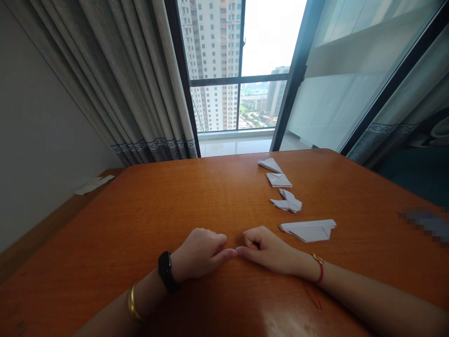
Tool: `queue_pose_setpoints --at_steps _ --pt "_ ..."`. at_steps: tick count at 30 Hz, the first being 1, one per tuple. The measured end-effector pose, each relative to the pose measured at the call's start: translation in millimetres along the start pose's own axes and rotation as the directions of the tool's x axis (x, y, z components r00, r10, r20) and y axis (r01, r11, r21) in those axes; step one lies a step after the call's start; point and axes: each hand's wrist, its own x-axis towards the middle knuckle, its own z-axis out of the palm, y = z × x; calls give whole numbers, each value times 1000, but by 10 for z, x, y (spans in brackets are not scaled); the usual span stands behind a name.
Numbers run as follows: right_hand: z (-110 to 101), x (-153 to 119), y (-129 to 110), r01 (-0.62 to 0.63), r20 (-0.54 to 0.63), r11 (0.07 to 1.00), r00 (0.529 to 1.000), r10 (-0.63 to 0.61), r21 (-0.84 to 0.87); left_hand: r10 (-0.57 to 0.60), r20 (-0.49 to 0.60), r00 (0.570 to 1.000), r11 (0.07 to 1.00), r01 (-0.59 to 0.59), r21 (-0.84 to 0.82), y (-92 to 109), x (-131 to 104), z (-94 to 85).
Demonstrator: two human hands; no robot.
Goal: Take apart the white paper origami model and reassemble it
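My left hand (203, 252) rests on the wooden table (168, 196), its fingers curled into a fist and its thumb stretched to the right. Facing it is my right hand (264, 250), also curled, and the two thumb tips touch. Nothing shows in either hand. Closest to my right hand lies a long folded white paper piece (308, 230). Beyond it sits a folded paper shape with pointed ends (287, 201). Farther back are a flat folded paper packet (278, 180) and a triangular folded paper (270, 164), close together.
A pale flat item (94, 185) lies on a ledge past the table's left edge. At the right edge there is a blurred dark object (428, 223). Behind the table stand a grey curtain (140, 84) and a framed glass door or window (240, 79).
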Motion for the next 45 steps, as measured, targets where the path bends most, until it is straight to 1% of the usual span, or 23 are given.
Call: queue_pose_setpoints --at_steps 19,39,45 --pt "-10 10 -18 -2 4 1000 1000 2 20 3 -12 1000 1000 -3 5 -17 -1 25" --pt "2 4 -6 -10 -4 1000 1000 10 6 6 -18 1000 1000 -5 8 -12 -8 23" --pt "5 -9 6 7 11 1000 1000 -7 13 2 -13 1000 1000 -2 9 -20 1 28"
